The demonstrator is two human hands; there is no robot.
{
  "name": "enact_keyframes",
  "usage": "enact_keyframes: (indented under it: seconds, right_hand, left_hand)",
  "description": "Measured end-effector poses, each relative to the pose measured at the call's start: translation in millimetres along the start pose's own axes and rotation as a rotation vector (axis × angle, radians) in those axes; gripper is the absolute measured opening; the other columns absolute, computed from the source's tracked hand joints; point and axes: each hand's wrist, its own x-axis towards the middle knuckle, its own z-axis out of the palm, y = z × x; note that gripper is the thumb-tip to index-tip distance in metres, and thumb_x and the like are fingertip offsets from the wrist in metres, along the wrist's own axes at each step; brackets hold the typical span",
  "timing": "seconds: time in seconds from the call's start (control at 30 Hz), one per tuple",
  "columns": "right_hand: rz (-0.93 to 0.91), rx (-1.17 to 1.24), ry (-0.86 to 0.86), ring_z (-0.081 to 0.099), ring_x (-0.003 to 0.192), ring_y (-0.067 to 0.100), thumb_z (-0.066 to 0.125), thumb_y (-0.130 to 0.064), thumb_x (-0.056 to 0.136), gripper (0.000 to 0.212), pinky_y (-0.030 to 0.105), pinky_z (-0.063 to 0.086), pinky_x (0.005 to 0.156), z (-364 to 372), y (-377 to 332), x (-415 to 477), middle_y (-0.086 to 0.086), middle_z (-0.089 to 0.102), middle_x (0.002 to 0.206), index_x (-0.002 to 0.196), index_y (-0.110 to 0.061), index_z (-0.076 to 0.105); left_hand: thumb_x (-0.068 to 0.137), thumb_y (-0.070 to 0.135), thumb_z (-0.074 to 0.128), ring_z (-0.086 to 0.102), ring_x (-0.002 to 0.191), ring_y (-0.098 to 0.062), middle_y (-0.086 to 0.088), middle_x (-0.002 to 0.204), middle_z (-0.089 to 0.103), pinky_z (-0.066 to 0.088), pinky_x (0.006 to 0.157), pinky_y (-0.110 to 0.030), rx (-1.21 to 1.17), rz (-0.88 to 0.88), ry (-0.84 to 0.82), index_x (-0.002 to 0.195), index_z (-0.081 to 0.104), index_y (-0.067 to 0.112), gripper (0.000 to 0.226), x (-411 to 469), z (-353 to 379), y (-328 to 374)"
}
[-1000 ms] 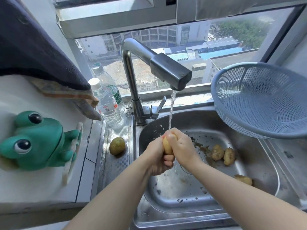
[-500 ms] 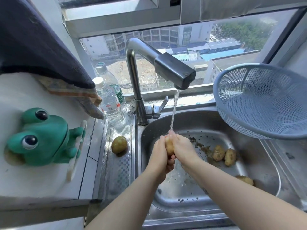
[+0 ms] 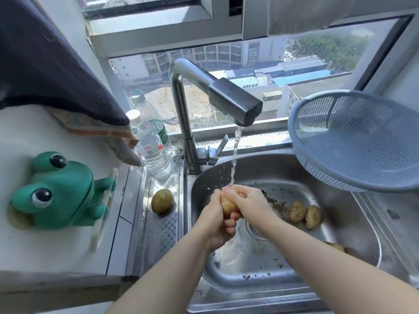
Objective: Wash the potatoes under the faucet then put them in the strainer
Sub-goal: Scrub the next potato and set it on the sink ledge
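Potato (image 3: 227,206), long axis roughly upright, sits under the faucet (image 3: 226,96), gripped by left hand (image 3: 215,223) and right hand (image 3: 247,200); strainer (image 3: 362,143) lies right of the faucet, nearer the right hand.

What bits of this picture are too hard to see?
Head view:
- Held potato: mostly covered by the left hand and right hand.
- Nearest sink potato: largely behind the right forearm.
- Strainer: cut off by the right edge.
- Bottle label: print too small.
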Motion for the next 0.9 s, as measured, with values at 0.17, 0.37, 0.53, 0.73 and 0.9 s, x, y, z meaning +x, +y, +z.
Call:
enact_keyframes:
  seconds: [0.17,0.37,0.53,0.73,0.9]
  right_hand:
    - [0.123,0.132,-0.084,0.057,0.055,0.017,0.046,-0.022,0.099,0.022,0.026,0.054,0.056,-4.7,-1.9,1.5,0.012,0.067,0.088,0.098,-0.018,0.068]
    - [0.140,0.193,-0.345,0.066,0.084,0.017,0.051,-0.014,0.096,0.040,0.027,0.056,0.082,-20.6,-1.7,1.6,0.012,0.064,0.114,0.135,-0.023,0.046]
    - [-0.012,-0.069,-0.321,0.069,0.092,0.016,0.067,-0.016,0.086,0.047,0.028,0.056,0.082,-22.4,-6.0,1.1,0.010,0.068,0.108,0.129,-0.024,0.052]
    - [0.042,-0.081,-0.019,0.050,0.050,0.010,0.045,-0.034,0.098,0.019,0.022,0.046,0.050,-5.7,-1.2,13.1,0.005,0.059,0.081,0.094,-0.019,0.055]
    - [0.380,0.339,0.124,0.055,0.061,0.025,0.032,-0.034,0.102,0.041,0.028,0.045,0.048,-3.1,-3.9,18.9,0.022,0.060,0.087,0.095,-0.004,0.058]
  left_hand:
    - [0.097,0.059,0.028,0.027,0.031,-0.005,-0.001,0.050,0.040,0.022,0.032,-0.013,0.002,-0.050,-0.013,0.077,0.051,0.007,0.061,0.0,-4.2,3.4]
    - [0.098,0.053,0.024,0.027,0.030,-0.006,-0.001,0.048,0.042,0.022,0.030,-0.013,0.009,-0.131,-0.056,0.074,0.053,0.007,0.060,-0.7,-12.6,17.8]
    - [0.096,0.036,0.025,0.024,0.028,-0.005,0.003,0.043,0.037,0.021,0.030,-0.013,0.052,-0.192,-0.119,0.063,0.054,0.013,0.050,-1.4,-13.2,25.1]
    - [0.099,0.057,0.021,0.029,0.036,-0.006,0.000,0.053,0.039,0.028,0.038,-0.015,0.134,0.010,-0.057,0.080,0.053,0.016,0.056,-6.4,10.0,13.8]
    - [0.101,0.045,0.033,0.038,0.046,-0.006,0.001,0.065,0.048,0.033,0.045,-0.019,0.582,0.358,-0.061,0.127,0.042,0.020,0.037,-3.7,7.4,1.1]
